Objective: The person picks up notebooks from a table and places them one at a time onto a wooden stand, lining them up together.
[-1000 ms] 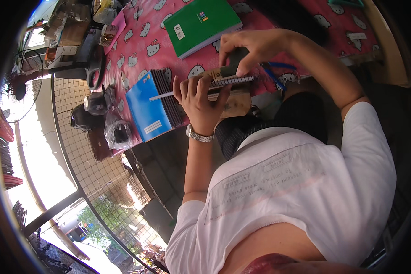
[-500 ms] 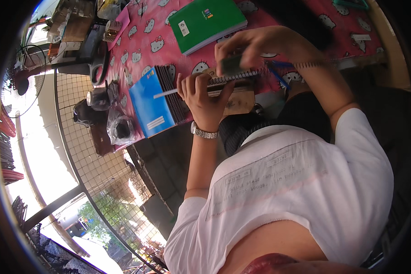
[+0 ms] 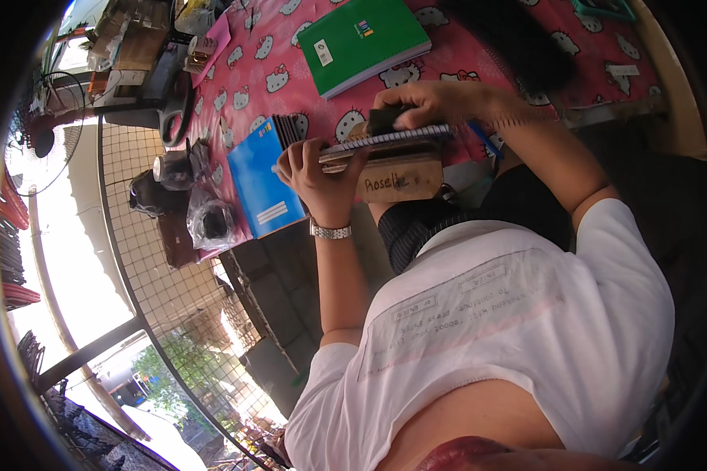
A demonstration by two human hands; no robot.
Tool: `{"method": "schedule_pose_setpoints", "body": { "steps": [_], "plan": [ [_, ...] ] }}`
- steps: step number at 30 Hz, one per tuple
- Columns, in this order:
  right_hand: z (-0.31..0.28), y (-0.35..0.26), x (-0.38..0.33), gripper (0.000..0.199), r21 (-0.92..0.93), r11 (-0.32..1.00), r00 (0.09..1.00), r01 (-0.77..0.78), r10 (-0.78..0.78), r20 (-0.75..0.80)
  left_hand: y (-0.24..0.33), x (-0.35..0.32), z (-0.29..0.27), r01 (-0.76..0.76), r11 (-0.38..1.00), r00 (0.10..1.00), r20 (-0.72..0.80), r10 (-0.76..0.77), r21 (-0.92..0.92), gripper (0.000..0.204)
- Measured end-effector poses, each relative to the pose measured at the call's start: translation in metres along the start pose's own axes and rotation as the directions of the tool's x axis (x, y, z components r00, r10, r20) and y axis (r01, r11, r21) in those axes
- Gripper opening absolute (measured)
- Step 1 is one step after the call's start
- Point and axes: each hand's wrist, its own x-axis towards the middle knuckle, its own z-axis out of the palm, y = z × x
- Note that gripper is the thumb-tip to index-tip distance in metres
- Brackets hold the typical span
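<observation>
Near the table's front edge, a spiral notebook [image 3: 401, 140] with a white strip of coil loops rests edge-up on a wooden block [image 3: 404, 180] that bears handwriting. My left hand [image 3: 322, 177] is closed round the notebook's left end, fingers over the top and thumb on the near side. My right hand [image 3: 436, 104] grips a small dark block [image 3: 383, 120] just behind the coil edge; whether the block touches the loops I cannot tell. A loose length of dark coil [image 3: 522, 119] sticks out to the right, under my right forearm. Beside it is a blue stick-like tool [image 3: 485, 140].
Blue notebooks [image 3: 267, 177] lie stacked at the left, and green notebooks [image 3: 361, 43] at the back. A dark furry roll [image 3: 518, 47] lies at the far right. A plastic-wrapped roll [image 3: 210, 224] and a cup [image 3: 170, 170] stand at the table's left edge.
My left hand has slid left and down along the notebook. The right hand has lowered with its dark block toward the coil edge. More of the wooden block's front shows.
</observation>
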Motion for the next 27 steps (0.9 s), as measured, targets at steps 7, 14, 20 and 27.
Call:
{"method": "schedule_pose_setpoints", "body": {
  "steps": [7, 14, 20, 27],
  "plan": [
    [0.003, -0.011, 0.002, 0.039, -0.269, 0.96, 0.981, -0.081, 0.028, -0.195, 0.0, 0.002, 0.003, -0.003, 0.997, 1.0, -0.006, 0.003, 0.082, 0.052],
    [-0.013, 0.018, -0.016, 0.04, 0.077, 0.993, 0.99, -0.085, 0.093, -0.103, 0.014, 0.013, 0.002, -0.094, 0.994, 0.995, -0.034, 0.096, 0.059, 0.047],
    [-0.014, -0.043, -0.028, 0.033, -0.216, 0.97, 0.96, 0.109, -0.159, -0.229, 0.011, 0.008, -0.007, -0.082, 0.997, 0.996, 0.041, 0.082, 0.01, 0.042],
    [-0.009, -0.049, -0.013, 0.032, -0.117, 0.993, 0.982, 0.029, -0.05, -0.183, 0.004, 0.008, -0.007, -0.064, 0.998, 0.99, 0.123, 0.066, -0.02, 0.044]
  ]
}}
